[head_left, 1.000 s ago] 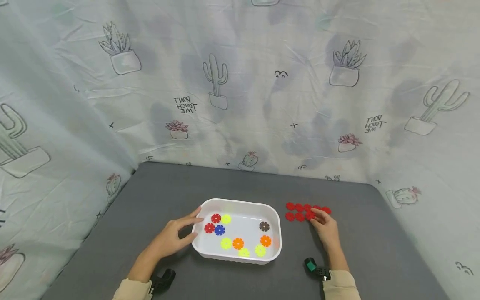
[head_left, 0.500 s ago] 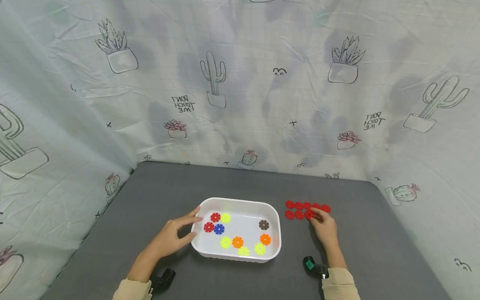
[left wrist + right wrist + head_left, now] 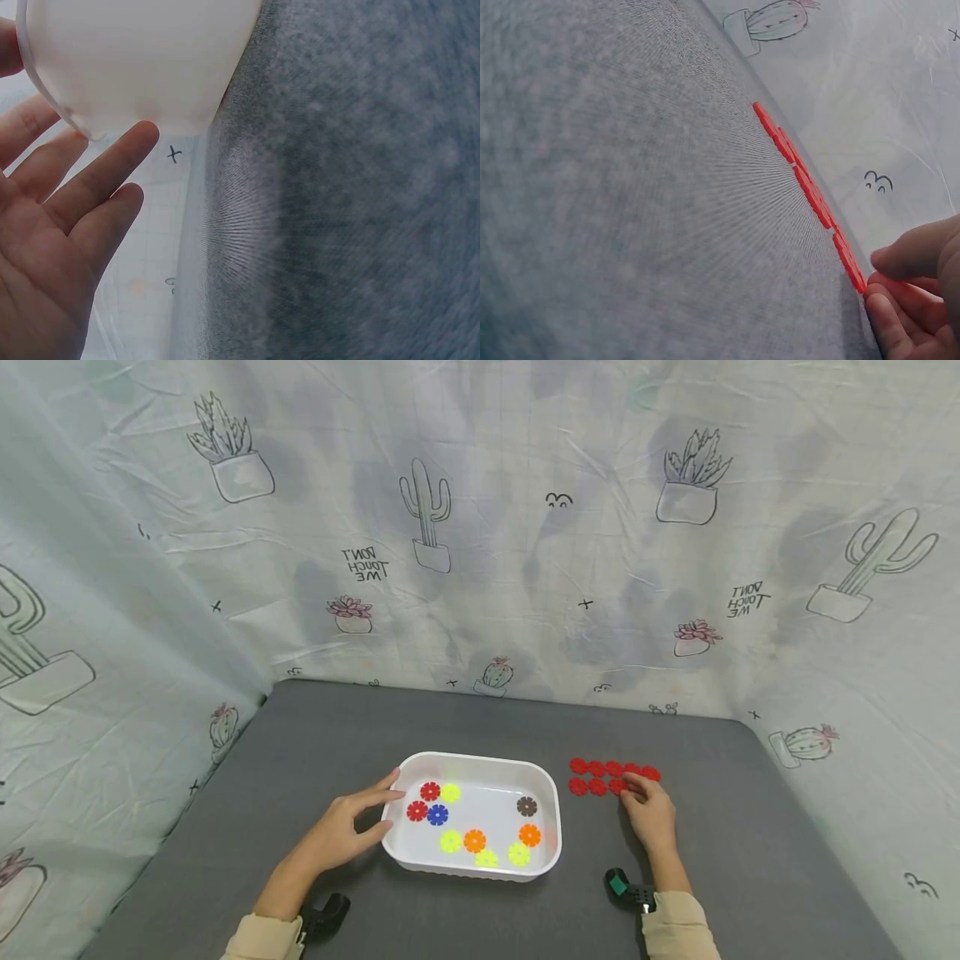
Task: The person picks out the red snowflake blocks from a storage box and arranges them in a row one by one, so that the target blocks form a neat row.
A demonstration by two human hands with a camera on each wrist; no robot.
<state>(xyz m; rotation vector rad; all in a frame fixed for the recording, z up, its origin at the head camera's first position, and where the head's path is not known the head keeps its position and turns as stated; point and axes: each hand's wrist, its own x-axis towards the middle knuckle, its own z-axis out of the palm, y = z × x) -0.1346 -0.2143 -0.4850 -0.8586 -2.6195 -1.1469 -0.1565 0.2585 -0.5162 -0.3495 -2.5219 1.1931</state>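
My left hand [image 3: 341, 835] holds the left end of a white plastic tray [image 3: 553, 810], some fingers hooked over its rim. In the left wrist view, two fingers [image 3: 105, 169] lie outside its wall. Notched plastic discs lie in the tray: red [image 3: 430, 791], blue [image 3: 437, 815], brown [image 3: 527, 807], orange [image 3: 474, 841] and yellow [image 3: 518, 854]. Flat red discs [image 3: 597, 787] lie in two rows to its right. At the near row's right end, my right hand [image 3: 651, 818] pinches a red disc, mostly hidden by thumb and fingers; the right wrist view shows this edge-on.
A dark grey cloth-covered table [image 3: 480, 918] bears everything. A pale curtain [image 3: 495, 527] printed with potted plants hangs behind and along both sides. A black strapped device [image 3: 326, 918] sits at the left wrist, another [image 3: 628, 890] at the right.
The head view has shifted slightly. My left hand stays on the tray's rim; my right fingertips have edged a little right from the neighbouring red disc.
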